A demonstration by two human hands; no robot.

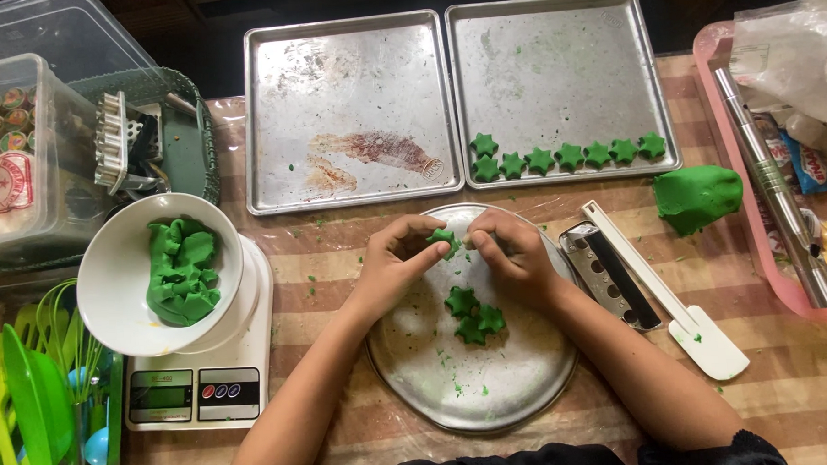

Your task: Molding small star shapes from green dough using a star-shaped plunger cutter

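My left hand (392, 265) and my right hand (515, 256) meet above the far part of a round metal plate (520, 385). Between their fingertips they pinch one small green star-shaped dough piece (446, 240). Three more green dough stars (473, 315) lie together on the plate just below my hands. On the right baking tray (554, 62) a row of several green stars (567, 154) sits along the near edge. The left baking tray (345, 106) holds no dough, only a brown smear.
A white bowl of green dough scraps (178, 273) stands on a kitchen scale (199, 391) at left. A green dough lump (696, 197), a white spatula (682, 301) and a metal mould (609, 276) lie at right. Plastic cutlery, containers and a pink tray edge the table.
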